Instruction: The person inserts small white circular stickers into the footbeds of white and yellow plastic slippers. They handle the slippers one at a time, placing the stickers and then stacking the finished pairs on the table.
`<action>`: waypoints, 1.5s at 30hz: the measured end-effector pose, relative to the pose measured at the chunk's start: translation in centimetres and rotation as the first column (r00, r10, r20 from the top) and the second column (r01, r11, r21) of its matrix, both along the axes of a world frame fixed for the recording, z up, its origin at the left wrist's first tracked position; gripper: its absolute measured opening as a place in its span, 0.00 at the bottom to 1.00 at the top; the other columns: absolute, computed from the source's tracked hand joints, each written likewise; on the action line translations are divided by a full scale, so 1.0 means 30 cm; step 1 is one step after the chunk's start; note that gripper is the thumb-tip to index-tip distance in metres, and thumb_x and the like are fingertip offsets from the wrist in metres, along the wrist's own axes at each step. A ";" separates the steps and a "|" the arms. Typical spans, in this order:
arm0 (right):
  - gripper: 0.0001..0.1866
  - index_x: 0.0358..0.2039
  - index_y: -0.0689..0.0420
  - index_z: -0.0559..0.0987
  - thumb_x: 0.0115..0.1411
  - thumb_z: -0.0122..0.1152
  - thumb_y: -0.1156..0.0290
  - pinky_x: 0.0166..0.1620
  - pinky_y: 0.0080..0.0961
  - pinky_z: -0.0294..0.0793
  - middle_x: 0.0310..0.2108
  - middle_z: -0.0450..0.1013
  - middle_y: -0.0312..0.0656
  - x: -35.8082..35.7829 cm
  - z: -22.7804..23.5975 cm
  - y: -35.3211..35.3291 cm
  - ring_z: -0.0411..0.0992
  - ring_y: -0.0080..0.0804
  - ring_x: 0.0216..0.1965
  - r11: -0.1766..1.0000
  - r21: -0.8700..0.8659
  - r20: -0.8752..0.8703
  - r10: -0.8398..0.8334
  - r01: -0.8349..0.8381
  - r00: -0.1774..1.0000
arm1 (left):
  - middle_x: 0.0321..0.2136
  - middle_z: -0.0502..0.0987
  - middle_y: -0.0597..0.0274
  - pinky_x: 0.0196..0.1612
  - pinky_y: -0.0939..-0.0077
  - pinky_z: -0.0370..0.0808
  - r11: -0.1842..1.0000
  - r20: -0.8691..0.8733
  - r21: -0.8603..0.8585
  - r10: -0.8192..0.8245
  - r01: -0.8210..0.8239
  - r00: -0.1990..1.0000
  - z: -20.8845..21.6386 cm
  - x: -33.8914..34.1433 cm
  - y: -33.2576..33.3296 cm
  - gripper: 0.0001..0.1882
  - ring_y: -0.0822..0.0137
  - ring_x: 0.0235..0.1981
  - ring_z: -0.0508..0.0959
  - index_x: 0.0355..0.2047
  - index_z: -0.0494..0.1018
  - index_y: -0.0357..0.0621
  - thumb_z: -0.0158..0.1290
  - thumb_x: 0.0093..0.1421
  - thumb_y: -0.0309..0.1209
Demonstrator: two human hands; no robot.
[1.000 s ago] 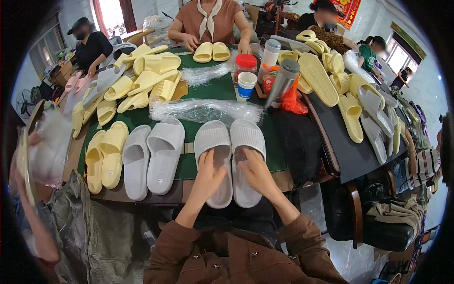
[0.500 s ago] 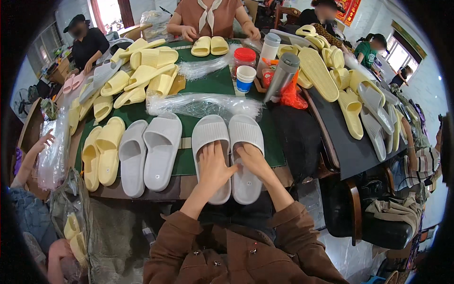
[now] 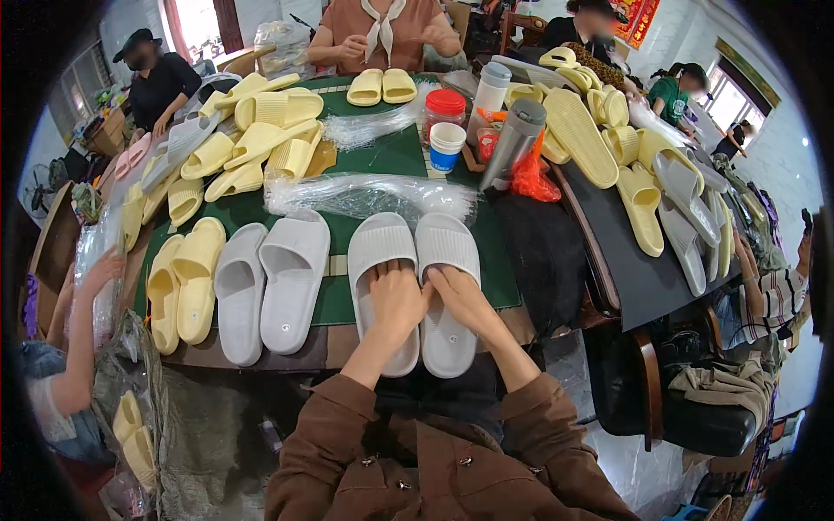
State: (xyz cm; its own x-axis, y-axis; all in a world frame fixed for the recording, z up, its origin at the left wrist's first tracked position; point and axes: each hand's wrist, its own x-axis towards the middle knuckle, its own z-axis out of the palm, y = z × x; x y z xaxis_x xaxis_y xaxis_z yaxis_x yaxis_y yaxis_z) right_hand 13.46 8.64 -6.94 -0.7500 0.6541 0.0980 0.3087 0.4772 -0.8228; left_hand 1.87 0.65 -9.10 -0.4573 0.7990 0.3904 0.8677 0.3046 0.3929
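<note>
Pale walls (image 3: 789, 165), bright windows (image 3: 737, 102) left and right, black wooden-armed chair (image 3: 717, 431), glossy grey floor (image 3: 645, 473)

The jacket (image 3: 434, 499) is brown all over, and its cloth looks soft and a bit wrinkly. The left sleeve (image 3: 317, 443) and the right sleeve (image 3: 560, 447) are the same brown, big and loose. Each sleeve stops partway down the arm in a wide, plain cuff (image 3: 528, 398). On the front, 4 small shiny metal bits (image 3: 404, 484) show, near flaps of cloth (image 3: 360, 486). Dark pants (image 3: 439, 399) peek out past the jacket's edge. The left hand (image 3: 397, 300) and right hand (image 3: 460, 300) are bare.
</note>
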 end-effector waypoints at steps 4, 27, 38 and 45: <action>0.17 0.38 0.68 0.75 0.67 0.47 0.65 0.37 0.33 0.71 0.31 0.75 0.53 0.048 0.019 -0.006 0.75 0.42 0.33 0.899 0.403 -0.102 0.228 -0.169 0.968 | 0.38 0.76 0.39 0.54 0.50 0.63 0.997 0.050 -0.071 -0.024 0.028 0.998 0.018 -0.002 -0.003 0.22 0.42 0.44 0.73 0.36 0.75 0.29 0.57 0.51 0.40; 0.11 0.29 0.61 0.81 0.52 0.62 0.66 0.35 0.33 0.75 0.26 0.77 0.50 -0.307 -0.008 0.360 0.77 0.39 0.27 0.979 0.184 -0.025 -0.084 0.087 0.996 | 0.35 0.78 0.45 0.52 0.54 0.64 0.999 0.015 0.039 0.033 -0.033 0.999 -0.020 0.002 0.001 0.23 0.48 0.43 0.75 0.35 0.76 0.32 0.56 0.50 0.43; 0.09 0.31 0.64 0.80 0.54 0.61 0.70 0.27 0.25 0.73 0.23 0.77 0.44 -0.343 0.028 0.296 0.74 0.27 0.20 0.999 -0.045 -0.124 -0.020 0.014 0.992 | 0.37 0.76 0.40 0.53 0.51 0.62 0.999 0.098 0.035 0.018 -0.021 0.995 -0.003 0.007 -0.003 0.22 0.44 0.44 0.73 0.33 0.75 0.28 0.53 0.52 0.41; 0.12 0.35 0.61 0.81 0.56 0.61 0.66 0.28 0.20 0.70 0.27 0.77 0.39 -0.341 0.043 0.290 0.71 0.22 0.22 0.986 -0.158 -0.128 0.031 -0.051 0.991 | 0.37 0.77 0.41 0.54 0.52 0.62 0.998 0.064 0.038 0.040 -0.042 0.997 -0.014 0.007 0.004 0.22 0.45 0.44 0.73 0.33 0.76 0.29 0.54 0.51 0.41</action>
